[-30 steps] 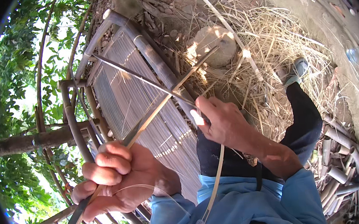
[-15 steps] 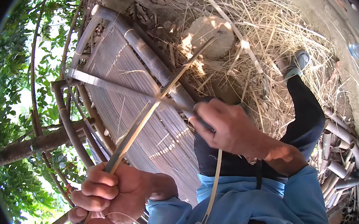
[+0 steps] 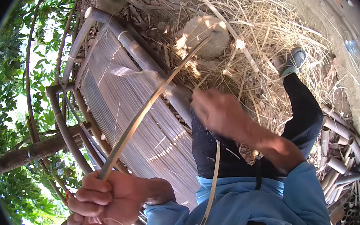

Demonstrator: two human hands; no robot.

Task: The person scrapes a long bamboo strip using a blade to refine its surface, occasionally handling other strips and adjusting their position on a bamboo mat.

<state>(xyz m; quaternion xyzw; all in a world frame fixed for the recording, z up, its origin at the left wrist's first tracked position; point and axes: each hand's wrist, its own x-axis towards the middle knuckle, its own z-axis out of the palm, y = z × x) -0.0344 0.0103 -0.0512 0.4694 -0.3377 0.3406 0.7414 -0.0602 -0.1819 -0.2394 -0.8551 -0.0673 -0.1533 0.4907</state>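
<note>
A long split bamboo strip [image 3: 145,109] runs slantwise across the middle, its far end near a round stone block. Around its near part are wrapped the fingers of my left hand [image 3: 104,202], at the lower left. My right hand [image 3: 222,113], smeared by motion, is closed round the handle of a long knife. That knife's blade [image 3: 135,72] is a pale blur pointing left, crossing the bamboo strip; whether it touches the strip I cannot make out. A thin pale strip [image 3: 213,181] lies over my blue shirt and dark trousers.
A slatted bamboo bench [image 3: 113,97] with a thick pole edge stands beside my legs. Beyond it is the round stone block [image 3: 207,36] amid heaped shavings [image 3: 280,29]. Cut bamboo pieces [image 3: 343,140] are piled right, near a wall and a plastic bottle [image 3: 359,46].
My right hand and the knife have shifted forward along the bamboo strip, away from my body. The left hand keeps its hold, and the strip has moved slightly left.
</note>
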